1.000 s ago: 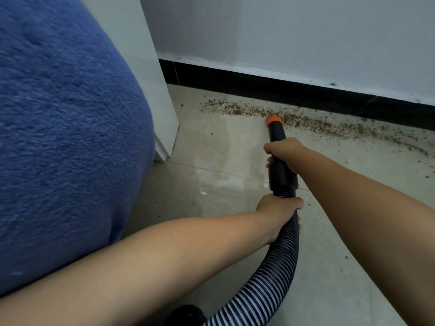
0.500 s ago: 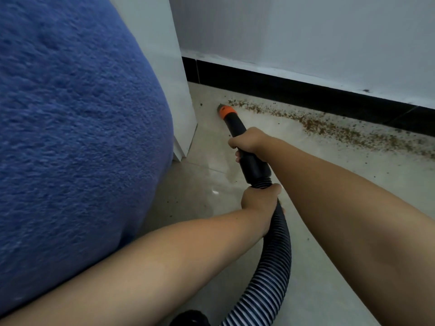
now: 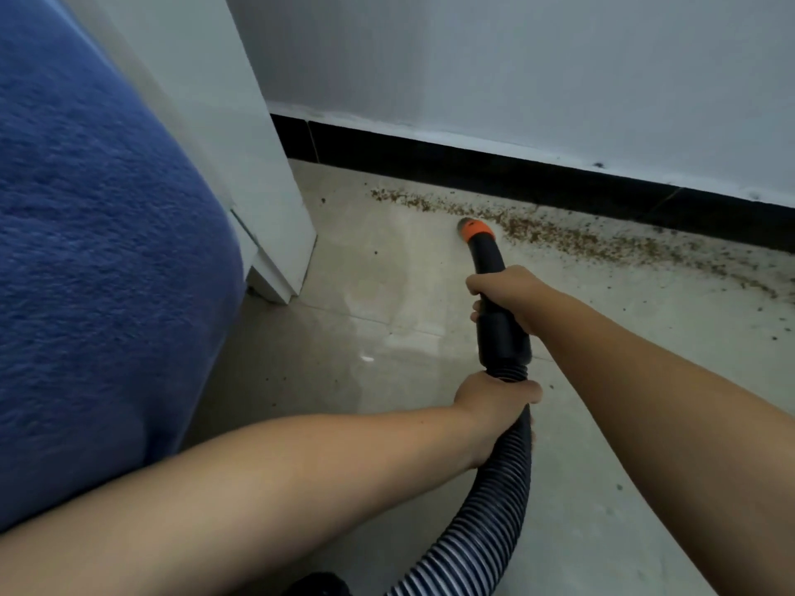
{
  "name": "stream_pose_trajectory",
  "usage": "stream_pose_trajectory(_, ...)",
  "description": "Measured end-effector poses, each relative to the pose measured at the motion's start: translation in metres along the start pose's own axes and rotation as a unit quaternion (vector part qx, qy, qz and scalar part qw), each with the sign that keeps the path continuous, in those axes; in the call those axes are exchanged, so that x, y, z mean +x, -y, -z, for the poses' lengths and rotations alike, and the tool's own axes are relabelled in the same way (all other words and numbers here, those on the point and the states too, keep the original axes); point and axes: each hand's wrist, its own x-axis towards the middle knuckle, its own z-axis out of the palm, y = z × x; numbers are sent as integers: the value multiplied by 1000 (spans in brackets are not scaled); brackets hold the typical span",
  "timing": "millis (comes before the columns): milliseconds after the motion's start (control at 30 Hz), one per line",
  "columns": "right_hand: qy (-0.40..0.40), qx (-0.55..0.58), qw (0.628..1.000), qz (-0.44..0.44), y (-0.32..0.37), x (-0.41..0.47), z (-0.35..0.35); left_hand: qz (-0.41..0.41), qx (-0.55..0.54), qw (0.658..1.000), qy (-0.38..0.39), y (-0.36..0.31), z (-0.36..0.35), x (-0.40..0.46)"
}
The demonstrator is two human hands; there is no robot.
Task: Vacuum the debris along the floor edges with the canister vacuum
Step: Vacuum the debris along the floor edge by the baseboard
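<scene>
White wall (image 3: 516, 58), black skirting (image 3: 473, 165), beige tile floor (image 3: 344, 337).

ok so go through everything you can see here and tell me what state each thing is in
nozzle: orange tip down at the debris line
debris: strewn along the baseboard, mostly not picked up
hose: curved, running out of view below
right hand: grips the black handle
left hand: grips the hose
floor: glossy, faintly stained

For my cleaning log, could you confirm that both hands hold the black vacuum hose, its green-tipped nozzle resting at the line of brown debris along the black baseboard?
Not quite: the head view shows the nozzle tip is orange, not green. The rest holds: the right hand grips the black wand, the left hand grips the ribbed hose, and the tip sits at the brown debris along the black baseboard.
</scene>
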Motion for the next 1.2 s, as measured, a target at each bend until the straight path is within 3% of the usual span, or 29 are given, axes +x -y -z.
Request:
stream_pose_trajectory(267, -33, 14, 999, -1, 6, 10, 14, -13, 3, 1000, 12, -14, -8, 6)
stream_pose_trajectory(633, 60, -27, 997, 46, 38, 31, -53, -46, -111, 990, -80, -22, 26, 23)
stream_pose_trajectory(867, 98, -58, 991, 69, 63, 44, -98, -84, -129, 979, -136, -40, 58, 32)
stream_pose_trajectory(1200, 37, 0, 999, 31, 21, 28, -26, -22, -59, 997, -43, -16, 13, 29)
